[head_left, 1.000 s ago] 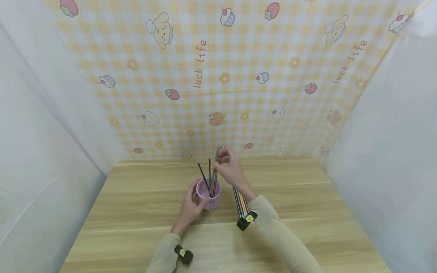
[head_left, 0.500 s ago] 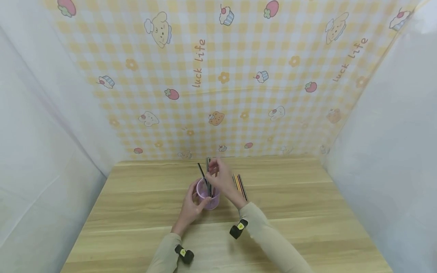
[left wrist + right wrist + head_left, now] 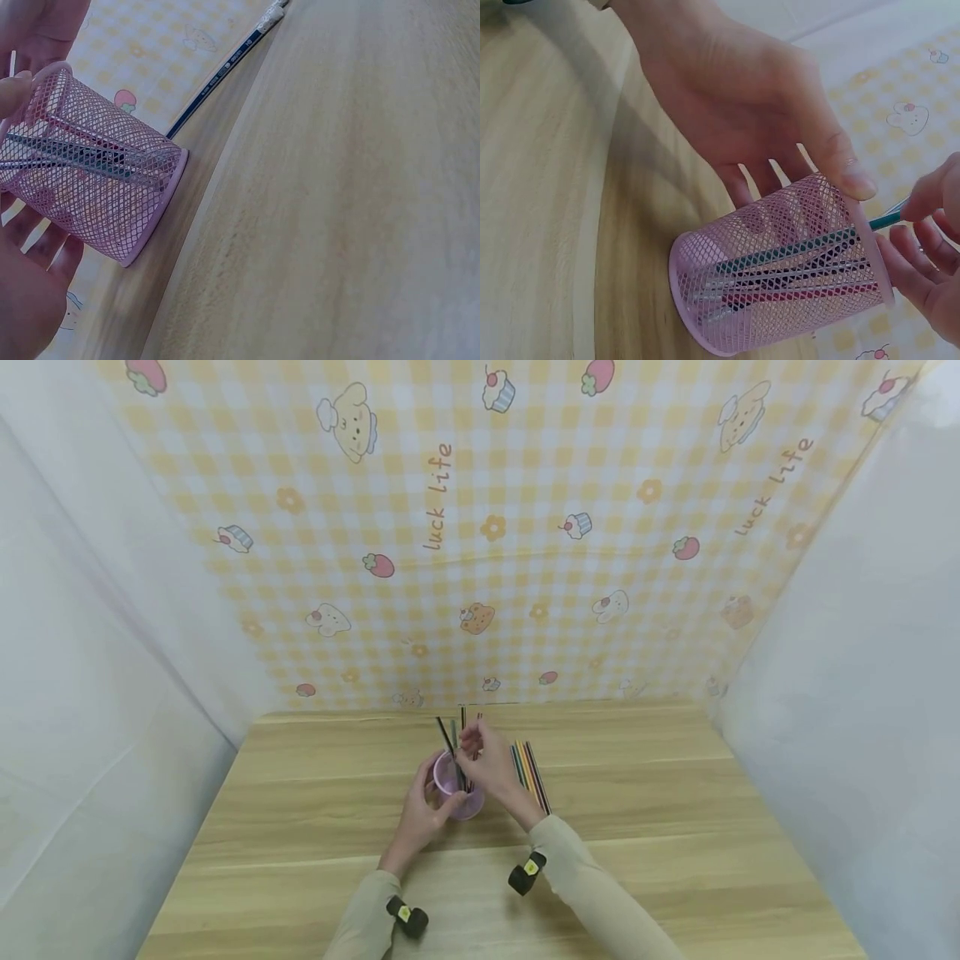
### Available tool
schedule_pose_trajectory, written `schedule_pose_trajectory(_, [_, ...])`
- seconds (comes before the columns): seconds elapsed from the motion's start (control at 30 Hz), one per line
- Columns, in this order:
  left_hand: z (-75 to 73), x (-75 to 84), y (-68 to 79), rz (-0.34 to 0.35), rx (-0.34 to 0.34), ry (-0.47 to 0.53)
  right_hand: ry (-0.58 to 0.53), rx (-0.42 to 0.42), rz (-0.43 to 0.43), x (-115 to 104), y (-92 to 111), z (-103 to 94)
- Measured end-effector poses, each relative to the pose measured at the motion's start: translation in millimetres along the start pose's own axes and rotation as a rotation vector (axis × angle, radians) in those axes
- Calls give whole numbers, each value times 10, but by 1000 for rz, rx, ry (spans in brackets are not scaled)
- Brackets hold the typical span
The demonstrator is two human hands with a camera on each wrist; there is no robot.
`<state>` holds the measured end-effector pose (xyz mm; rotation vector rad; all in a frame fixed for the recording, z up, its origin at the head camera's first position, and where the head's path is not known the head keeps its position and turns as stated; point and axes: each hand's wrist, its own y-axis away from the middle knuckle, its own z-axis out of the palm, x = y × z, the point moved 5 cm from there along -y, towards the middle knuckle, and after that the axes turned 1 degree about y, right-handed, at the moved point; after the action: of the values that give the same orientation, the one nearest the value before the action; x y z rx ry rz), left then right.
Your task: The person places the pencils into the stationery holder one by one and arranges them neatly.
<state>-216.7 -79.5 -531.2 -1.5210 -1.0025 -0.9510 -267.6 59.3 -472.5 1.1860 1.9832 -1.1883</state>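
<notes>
A pink mesh pencil cup (image 3: pixel 470 807) stands on the table, with my left hand (image 3: pixel 417 817) gripping it from the left side, thumb near the rim. Several pencils lean inside it, among them a dark pencil (image 3: pixel 445 733) tilted left. My right hand (image 3: pixel 491 766) is over the cup's mouth. Its thumb and fingers pinch a green pencil (image 3: pixel 886 220) just above the rim, in the right wrist view. Through the mesh (image 3: pixel 780 262) the green pencil's lower part shows beside dark and red ones reaching toward the base.
Right of the cup, partly behind my right wrist, lies a row of several coloured pencils (image 3: pixel 529 772) on the wooden table (image 3: pixel 637 793). A checked yellow backdrop (image 3: pixel 525 635) rises along the back edge, with white side walls (image 3: pixel 847 693).
My right hand has moved left and down with the green pencil, which now reaches deeper into the cup. More of the pencil row on the table shows. My left hand stays at the cup.
</notes>
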Motion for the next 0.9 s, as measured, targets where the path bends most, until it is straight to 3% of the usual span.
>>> schedule_pose_trajectory(0.33, [4, -324, -36, 7, 22, -3, -30, 81, 50, 132, 17, -221])
schedule_pose_trajectory(0.63, [2, -321, -25, -33, 14, -22, -11, 152, 142, 354, 10, -442])
schedule_pose_trajectory(0.9, [5, -318, -28, -19, 16, -23, -4, 161, 236, 528, 42, -607])
